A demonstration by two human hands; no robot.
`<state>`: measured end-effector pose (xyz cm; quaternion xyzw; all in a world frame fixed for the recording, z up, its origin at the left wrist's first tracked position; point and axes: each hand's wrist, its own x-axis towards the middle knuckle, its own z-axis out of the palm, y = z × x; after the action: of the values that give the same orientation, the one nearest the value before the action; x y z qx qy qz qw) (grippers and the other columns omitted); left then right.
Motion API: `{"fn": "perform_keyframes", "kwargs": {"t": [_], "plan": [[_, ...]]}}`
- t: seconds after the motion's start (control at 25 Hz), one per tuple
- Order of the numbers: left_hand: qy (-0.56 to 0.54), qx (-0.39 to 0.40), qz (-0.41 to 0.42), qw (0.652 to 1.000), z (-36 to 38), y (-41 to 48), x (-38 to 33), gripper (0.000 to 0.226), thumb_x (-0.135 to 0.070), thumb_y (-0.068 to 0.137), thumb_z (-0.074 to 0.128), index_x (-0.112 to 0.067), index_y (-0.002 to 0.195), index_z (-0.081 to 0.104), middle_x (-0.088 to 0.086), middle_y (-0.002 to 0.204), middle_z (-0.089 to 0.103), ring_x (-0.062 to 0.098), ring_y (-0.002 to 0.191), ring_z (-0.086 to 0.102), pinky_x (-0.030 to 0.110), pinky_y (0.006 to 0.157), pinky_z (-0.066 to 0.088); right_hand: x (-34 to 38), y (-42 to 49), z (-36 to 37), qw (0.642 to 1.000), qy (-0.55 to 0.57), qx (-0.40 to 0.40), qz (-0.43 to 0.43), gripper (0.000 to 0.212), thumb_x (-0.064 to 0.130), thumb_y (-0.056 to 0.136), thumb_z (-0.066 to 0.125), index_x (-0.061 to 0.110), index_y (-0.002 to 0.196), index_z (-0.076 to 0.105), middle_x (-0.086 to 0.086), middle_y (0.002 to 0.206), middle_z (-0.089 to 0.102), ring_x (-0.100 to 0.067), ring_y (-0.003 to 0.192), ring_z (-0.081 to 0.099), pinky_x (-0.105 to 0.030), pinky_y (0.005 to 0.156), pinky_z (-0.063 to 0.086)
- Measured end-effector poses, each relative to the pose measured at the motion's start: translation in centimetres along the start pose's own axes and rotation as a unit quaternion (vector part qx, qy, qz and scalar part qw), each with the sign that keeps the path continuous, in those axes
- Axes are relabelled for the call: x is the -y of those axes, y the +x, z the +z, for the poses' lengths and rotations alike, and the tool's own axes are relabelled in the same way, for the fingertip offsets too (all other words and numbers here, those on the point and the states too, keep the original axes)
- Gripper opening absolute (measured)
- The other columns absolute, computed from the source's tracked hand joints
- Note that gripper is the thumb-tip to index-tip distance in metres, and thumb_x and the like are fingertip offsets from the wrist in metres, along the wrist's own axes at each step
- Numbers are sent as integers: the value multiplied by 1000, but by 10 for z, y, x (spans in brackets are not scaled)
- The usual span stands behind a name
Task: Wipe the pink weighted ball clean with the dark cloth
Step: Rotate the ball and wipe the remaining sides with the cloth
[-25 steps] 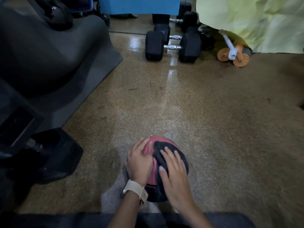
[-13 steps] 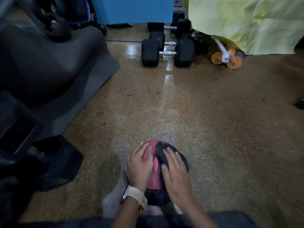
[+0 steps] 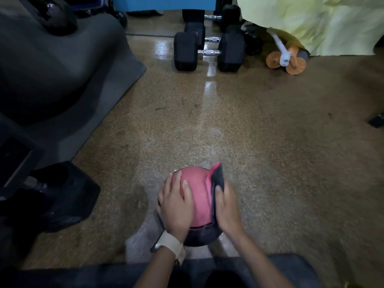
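Observation:
The pink weighted ball point(image 3: 198, 199), pink on top and black below, rests on the speckled floor just in front of me. My left hand point(image 3: 175, 205) lies flat on the ball's left side with the fingers spread, a pale watch on the wrist. My right hand point(image 3: 227, 206) presses the dark cloth point(image 3: 217, 178) against the ball's right side. The cloth's far corner stands up above the ball and shows a pink edge. The ball's right flank is hidden by cloth and hand.
Black hex dumbbells point(image 3: 208, 50) stand at the back centre. An orange-wheeled roller point(image 3: 287, 62) lies beside a yellow sheet point(image 3: 311, 21) at back right. A grey mat point(image 3: 68, 84) and dark equipment point(image 3: 62, 194) fill the left. My dark-clad knees point(image 3: 291, 271) line the bottom edge.
My right hand has slid the cloth from the ball's top down to its right side, baring more pink surface. The left hand has stayed on the left side.

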<state>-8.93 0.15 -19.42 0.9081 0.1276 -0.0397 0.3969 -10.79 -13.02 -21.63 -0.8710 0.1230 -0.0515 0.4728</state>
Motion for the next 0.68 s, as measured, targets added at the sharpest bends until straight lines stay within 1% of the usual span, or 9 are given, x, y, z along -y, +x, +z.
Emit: {"fn": "perform_keyframes", "kwargs": {"t": [0.08,0.12,0.2,0.28,0.36,0.48,0.52,0.6,0.68], "plan": [[54,31,16,998,-3,-28,-3,87,-68,83,-1,-37,158,28,-8,170,21,25,157,17,58,122,16,8,31,-6,997,9,-7,73,25,26,100,33,19,100,57,-1,96,61,-27,93,57,-35,76,40],[85,61,35,994,-6,-32,-5,87,-68,82,-4,-39,160,21,-11,171,14,23,158,11,60,122,12,11,29,-5,998,-28,-12,53,28,27,100,32,17,102,58,-1,99,62,-26,95,57,-33,76,39],[142,135,77,978,-13,-18,-7,77,-66,88,1,-44,159,16,-16,171,9,19,159,4,60,123,7,19,-5,0,995,-98,-12,-27,46,38,98,25,19,129,53,5,131,54,-18,125,47,-33,101,35],[154,175,124,965,-11,8,0,59,-58,99,15,-45,156,23,-16,169,16,19,158,9,62,124,12,19,-36,-3,987,-139,11,-76,58,48,96,18,24,146,35,14,149,32,-7,142,22,-32,118,15],[138,181,153,962,-2,21,3,59,-60,96,13,-45,150,31,-13,165,28,22,155,19,63,121,21,14,-19,-7,985,-154,40,-68,62,52,93,16,25,144,39,14,148,37,-8,140,29,-31,116,18],[126,120,121,977,14,22,2,73,-69,89,1,-45,145,42,-11,158,41,25,151,31,62,118,29,22,20,-4,992,-110,-16,51,58,49,88,20,25,128,54,3,130,59,-22,122,51,-40,101,37],[116,89,112,983,17,24,2,77,-71,89,-1,-44,143,47,-10,154,48,25,147,38,61,116,32,27,11,4,989,-137,-39,49,57,47,89,22,24,130,54,2,132,58,-24,124,50,-42,102,37],[74,74,82,991,15,40,1,81,-74,88,2,-40,139,55,-6,148,56,27,142,46,61,112,36,33,-34,20,984,-173,-36,-28,52,42,94,26,27,140,46,6,146,46,-20,139,35,-45,111,28],[54,99,49,992,9,53,3,85,-76,83,5,-40,143,53,-4,153,52,28,145,41,63,114,33,24,-56,13,980,-176,5,-89,52,45,97,22,34,147,32,16,153,28,-10,146,14,-36,117,14]]}}
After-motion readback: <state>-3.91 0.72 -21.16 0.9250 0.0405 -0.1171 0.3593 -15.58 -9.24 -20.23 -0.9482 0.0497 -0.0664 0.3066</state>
